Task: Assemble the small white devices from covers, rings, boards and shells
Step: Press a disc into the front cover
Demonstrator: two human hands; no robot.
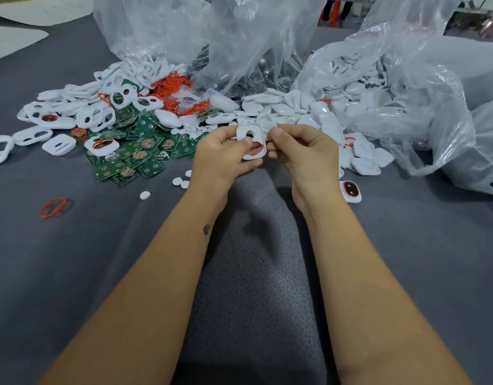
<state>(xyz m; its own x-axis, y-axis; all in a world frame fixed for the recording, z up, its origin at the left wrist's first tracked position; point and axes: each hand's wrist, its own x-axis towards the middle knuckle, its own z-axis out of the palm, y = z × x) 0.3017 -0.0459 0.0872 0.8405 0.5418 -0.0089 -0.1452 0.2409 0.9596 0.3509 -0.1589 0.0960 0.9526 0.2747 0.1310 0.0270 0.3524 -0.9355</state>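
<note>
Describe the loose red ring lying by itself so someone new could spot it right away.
Start at the pile of green boards left of the hands. Come nearer along the grey table, past the small white discs. The red ring lies there alone, flat on the cloth, fitted into no white cover.

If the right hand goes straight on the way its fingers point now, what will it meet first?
The right hand points leftward at the white cover it already pinches; beyond that, probably the left hand.
</note>
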